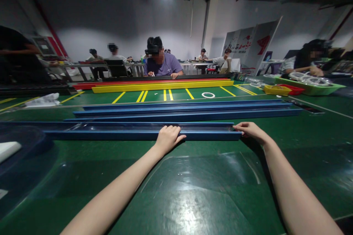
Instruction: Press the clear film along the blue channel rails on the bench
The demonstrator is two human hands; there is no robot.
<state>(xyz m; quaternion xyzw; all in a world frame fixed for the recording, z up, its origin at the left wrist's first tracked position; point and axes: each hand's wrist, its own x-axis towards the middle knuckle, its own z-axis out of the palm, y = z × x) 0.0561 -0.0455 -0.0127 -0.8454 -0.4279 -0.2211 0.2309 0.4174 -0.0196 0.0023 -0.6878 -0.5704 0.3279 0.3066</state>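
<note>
A long blue U-shaped channel (138, 136) lies across the green table in front of me, its open side up. My left hand (168, 139) is closed over its near wall, fingers reaching inside and thumb along the outer face. At the channel's right end, my right hand (251, 131) has its thumb and fingers pinched together. Whatever sits between those fingertips is too small and hidden to name. Just behind lie more blue channels (193, 115), parallel to the first.
Yellow (162, 87) and red channels lie farther back, before a person in a purple shirt (169, 65). A white ring (208, 95) and a phone (305, 107) rest on the table. Green (325, 89) and yellow trays (275, 90) stand right. Clear plastic sheeting (201, 169) lies nearer me.
</note>
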